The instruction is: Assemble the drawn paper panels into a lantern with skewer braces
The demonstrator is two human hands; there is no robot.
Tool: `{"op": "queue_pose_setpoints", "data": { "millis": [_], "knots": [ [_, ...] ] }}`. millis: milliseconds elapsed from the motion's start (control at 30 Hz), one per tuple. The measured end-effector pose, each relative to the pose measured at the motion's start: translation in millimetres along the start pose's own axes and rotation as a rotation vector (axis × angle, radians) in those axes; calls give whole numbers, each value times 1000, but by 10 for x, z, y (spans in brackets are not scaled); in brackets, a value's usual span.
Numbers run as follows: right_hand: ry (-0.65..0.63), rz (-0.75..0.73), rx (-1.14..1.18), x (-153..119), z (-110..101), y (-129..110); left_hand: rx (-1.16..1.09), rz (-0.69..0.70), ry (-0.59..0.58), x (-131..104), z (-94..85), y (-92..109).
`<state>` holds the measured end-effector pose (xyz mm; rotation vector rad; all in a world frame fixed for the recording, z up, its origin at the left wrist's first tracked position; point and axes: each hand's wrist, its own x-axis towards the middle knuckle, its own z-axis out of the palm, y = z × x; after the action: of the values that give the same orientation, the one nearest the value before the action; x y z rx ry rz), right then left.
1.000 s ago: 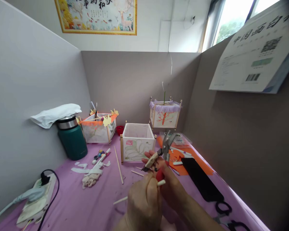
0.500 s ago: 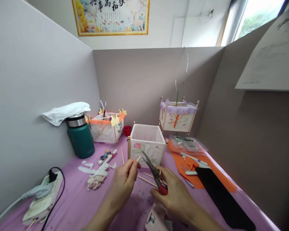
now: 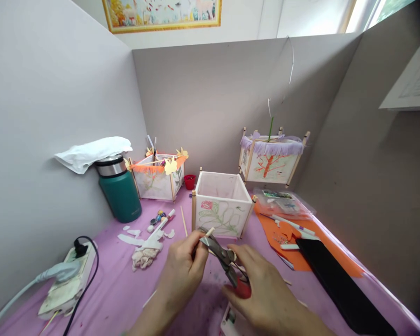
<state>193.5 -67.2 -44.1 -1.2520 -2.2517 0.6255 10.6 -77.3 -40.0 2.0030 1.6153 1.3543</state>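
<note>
Between its thumb and fingers my left hand [image 3: 185, 263] pinches a thin wooden stick [image 3: 210, 231], whose tip sticks out past the fingertips. My right hand [image 3: 257, 284] is wrapped round the red handles of a pair of scissors [image 3: 222, 254]. The scissor blades reach to the stick beside my left fingertips; they look slightly parted around it. Just beyond both hands stands a white open-topped box lantern [image 3: 222, 217] with a flower drawing and wooden corner posts. Part of a pale pink device [image 3: 236, 322] shows below my right hand, mostly covered by it.
A green bottle [image 3: 121, 193] with a white cloth [image 3: 94, 151] stands left, near a power strip [image 3: 68, 280]. Behind are an orange-trimmed lantern [image 3: 154, 182] and a hanging purple-trimmed lantern [image 3: 271, 161]. Right lie orange sheets [image 3: 336, 247] and a black slab [image 3: 343, 284].
The scissor blades have come across the stick at my left fingertips; before, they pointed up beside it. The view has tipped downward and shifted slightly.
</note>
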Motion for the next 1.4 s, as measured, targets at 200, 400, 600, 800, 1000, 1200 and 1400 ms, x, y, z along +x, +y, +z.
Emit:
{"op": "queue_pose_setpoints", "data": {
  "millis": [200, 400, 600, 800, 1000, 1200, 1400],
  "knots": [
    [-16, -7, 38, -25, 4, -10, 46, 87, 29, -30, 40, -6],
    [-10, -24, 72, -47, 58, 40, 147, 139, 55, -98, 71, -29],
    [-37, -46, 148, 68, 34, 145, 200, 15, 29, -6, 123, -13],
    [-161, -9, 349, 219, -68, 180, 303, -108, -61, 257, 88, 170],
    [-233, 31, 502, 247, 51, 144, 489, -122, -92, 334, -3, 203],
    [-131, 11, 397, 290, 223, -22, 505, -114, -36, 274, -131, 79],
    [-113, -36, 339, 291, 285, -152, 365, -78, -34, 186, -240, -54]
  ]
}}
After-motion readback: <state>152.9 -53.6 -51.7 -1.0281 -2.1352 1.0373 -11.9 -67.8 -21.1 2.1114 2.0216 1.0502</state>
